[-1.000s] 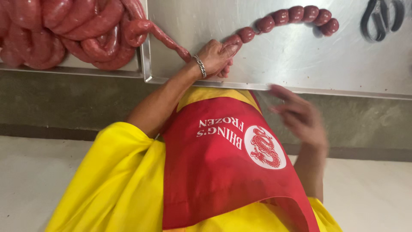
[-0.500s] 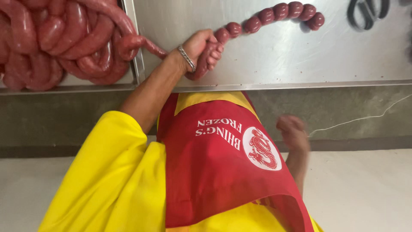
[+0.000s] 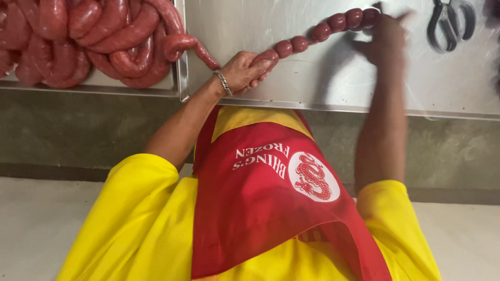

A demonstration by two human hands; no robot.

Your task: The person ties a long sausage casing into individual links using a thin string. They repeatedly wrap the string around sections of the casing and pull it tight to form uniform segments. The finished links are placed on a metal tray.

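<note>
My left hand (image 3: 244, 70), with a metal bracelet on the wrist, is closed around a red sausage rope (image 3: 194, 46) where it leaves a tray and turns into a chain of short links (image 3: 317, 32). The chain runs up and to the right across the steel table (image 3: 312, 78). My right hand (image 3: 386, 37) is motion-blurred at the far end of the chain, fingers spread, touching or just over the last links. A yellow shirt and a red apron with a round white emblem fill the lower view.
A steel tray (image 3: 179, 67) at upper left is piled with coils of unlinked red sausage (image 3: 88, 36). Scissors with grey handles (image 3: 450, 23) lie on the table at upper right. Below the table edge are a concrete wall and a pale floor.
My right hand has risen from beside my hip, below the table edge, up to the far end of the link chain. My left hand keeps its grip on the sausage.
</note>
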